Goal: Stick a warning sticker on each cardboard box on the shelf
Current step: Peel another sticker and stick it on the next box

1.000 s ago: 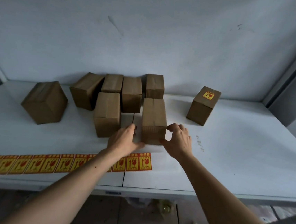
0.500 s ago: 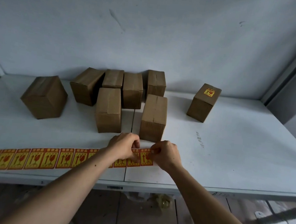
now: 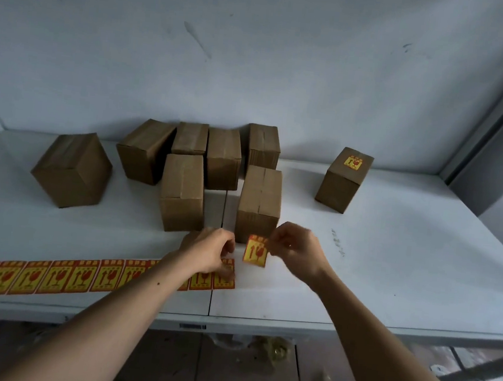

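Note:
My right hand [image 3: 295,250] pinches one yellow-and-red warning sticker [image 3: 256,250], lifted off the strip and hanging just in front of the nearest cardboard box [image 3: 260,202]. My left hand [image 3: 209,249] presses down on the right end of the sticker strip [image 3: 82,278], which runs along the shelf's front edge to the left. Several plain brown boxes [image 3: 182,190] stand grouped behind. One box at the right [image 3: 343,180] carries a sticker on its top.
The white shelf [image 3: 405,266] has a back wall close behind the boxes and an upright post at the right [image 3: 498,100]. A larger tilted box [image 3: 72,170] sits at the left. Below the shelf edge I see the floor.
My hands came back from the nearest box to the strip's end. The right hand peeled one sticker off and lifted it; the left hand stays on the strip.

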{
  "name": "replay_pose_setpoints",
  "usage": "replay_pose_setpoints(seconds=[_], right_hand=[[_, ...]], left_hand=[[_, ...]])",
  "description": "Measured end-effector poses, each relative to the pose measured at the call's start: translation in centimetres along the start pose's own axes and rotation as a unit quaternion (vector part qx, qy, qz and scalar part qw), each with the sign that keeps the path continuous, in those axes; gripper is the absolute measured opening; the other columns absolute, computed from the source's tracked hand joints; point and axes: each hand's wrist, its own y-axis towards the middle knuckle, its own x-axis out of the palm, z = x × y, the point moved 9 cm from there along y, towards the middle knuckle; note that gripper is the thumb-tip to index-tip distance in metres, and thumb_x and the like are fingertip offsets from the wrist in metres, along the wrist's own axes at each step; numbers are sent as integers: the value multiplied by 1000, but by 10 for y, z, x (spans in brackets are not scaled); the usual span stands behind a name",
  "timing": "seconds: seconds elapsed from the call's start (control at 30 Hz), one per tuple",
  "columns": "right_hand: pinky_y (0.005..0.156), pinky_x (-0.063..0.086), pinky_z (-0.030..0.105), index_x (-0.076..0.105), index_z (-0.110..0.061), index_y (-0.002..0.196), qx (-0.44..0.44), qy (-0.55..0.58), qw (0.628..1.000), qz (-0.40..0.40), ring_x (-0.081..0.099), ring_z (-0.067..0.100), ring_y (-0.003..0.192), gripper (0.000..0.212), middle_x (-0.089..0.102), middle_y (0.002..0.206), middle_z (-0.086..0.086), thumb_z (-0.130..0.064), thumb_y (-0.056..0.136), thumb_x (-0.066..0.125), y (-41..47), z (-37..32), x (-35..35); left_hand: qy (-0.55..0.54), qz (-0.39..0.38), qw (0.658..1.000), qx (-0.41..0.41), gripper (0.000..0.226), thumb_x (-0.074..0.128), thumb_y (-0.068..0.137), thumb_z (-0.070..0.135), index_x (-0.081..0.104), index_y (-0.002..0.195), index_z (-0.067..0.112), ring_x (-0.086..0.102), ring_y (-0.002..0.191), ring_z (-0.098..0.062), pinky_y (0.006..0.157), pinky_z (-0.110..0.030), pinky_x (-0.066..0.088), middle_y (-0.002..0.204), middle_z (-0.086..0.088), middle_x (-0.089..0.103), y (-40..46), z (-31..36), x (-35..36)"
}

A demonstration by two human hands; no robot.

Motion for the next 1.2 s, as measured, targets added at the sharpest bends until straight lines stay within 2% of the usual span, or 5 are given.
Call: replay_pose_setpoints(seconds=[0.17, 0.4, 0.6, 0.73, 1.2], right_hand=[[64, 55, 21, 65, -9, 90, -1, 154, 988, 30, 71, 8, 71, 15, 73, 77, 3, -2, 80, 73, 34, -32, -45], [60, 52, 24, 69, -7, 100, 14, -8, 999, 44, 67, 12, 72, 18, 71, 85, 4, -14, 83, 72, 106, -43, -51], [73, 59, 29, 67, -14, 94, 18, -45, 999, 17, 68, 18, 87, 11, 70, 96, 6, -14, 84, 72, 128, -38, -42], [77, 59, 32, 67, -16, 91, 18, -47, 999, 2, 69, 17, 88, 10, 70, 95, 5, -15, 83, 73, 130, -32, -38], [63, 51, 15, 66, -14, 102, -18, -83, 996, 20, 67, 15, 91, 19, 70, 102, 5, -17, 84, 72, 129, -36, -33]], left_hand=[[-135, 112, 984, -15, 32, 80, 70, 44, 59, 84, 25, 62, 78, -14, 67, -30, 53, 82, 5, 62, 13, -11, -45], [-214, 210, 954, 0, 38, 62, 84, 50, 53, 97, 16, 58, 78, -14, 64, -28, 48, 88, 2, 57, 33, 7, -83], [-210, 162, 963, -55, 67, 70, 73, 60, 48, 119, 17, 59, 97, -16, 79, -35, 55, 110, 1, 57, 58, 0, -70], [-239, 149, 957, -71, 68, 71, 73, 60, 48, 120, 16, 58, 95, -15, 69, -26, 49, 111, -1, 57, 62, 1, -68], [-291, 129, 943, -98, 62, 66, 77, 60, 47, 115, 14, 55, 87, -12, 63, -23, 44, 104, -2, 55, 66, -1, -59]])
